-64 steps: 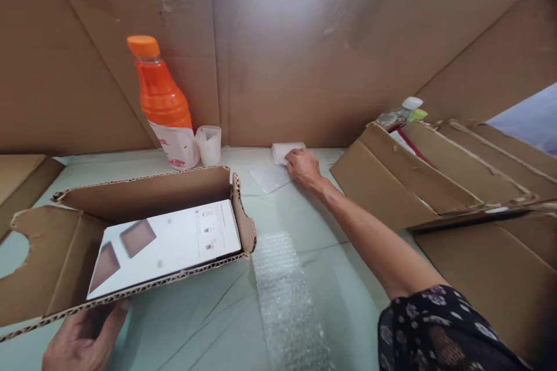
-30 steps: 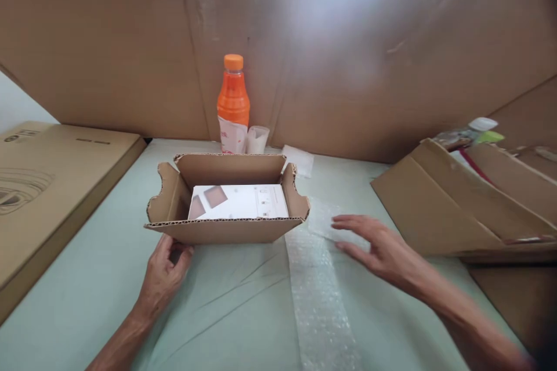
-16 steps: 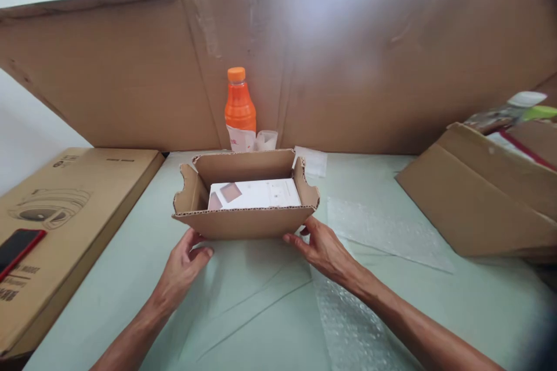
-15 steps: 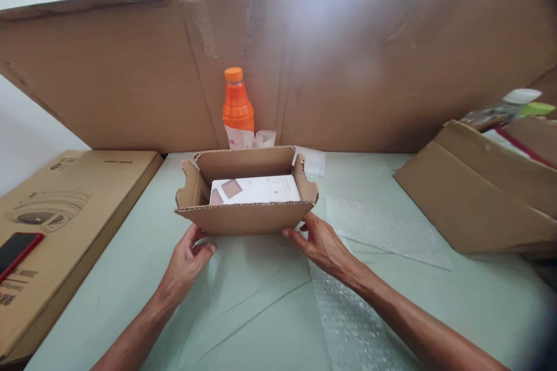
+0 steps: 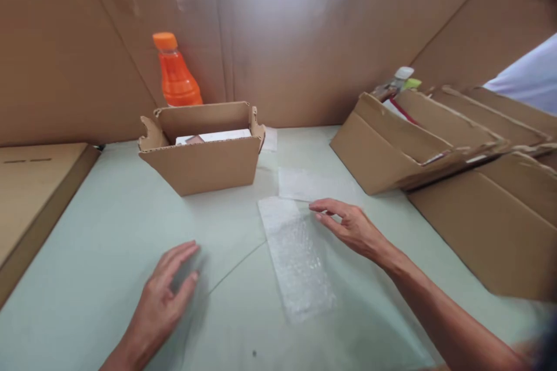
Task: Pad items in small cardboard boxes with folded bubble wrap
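Observation:
My left hand [image 5: 167,290] hovers over the table [image 5: 108,232], fingers apart and holding nothing. To the right, my right hand [image 5: 348,223] is also open, just beside a strip of bubble wrap [image 5: 298,261] that lies flat. A second piece of bubble wrap [image 5: 311,184] lies a little farther back. Beyond both hands stands an open cardboard box [image 5: 204,168] with notched ends. Inside it a white printed box [image 5: 217,136] shows only its upper part, since the front wall hides the rest.
Behind the open box stands an orange bottle [image 5: 178,78]. Several open cardboard cartons [image 5: 491,226] line the right side, with a white-capped bottle [image 5: 402,74] at the back. A flat carton [image 5: 39,197] lies at left. A tall cardboard panel [image 5: 304,52] closes off the rear.
Both hands have let go of the open cardboard box and drawn back from it. The view has turned right and down, so more cartons show at right.

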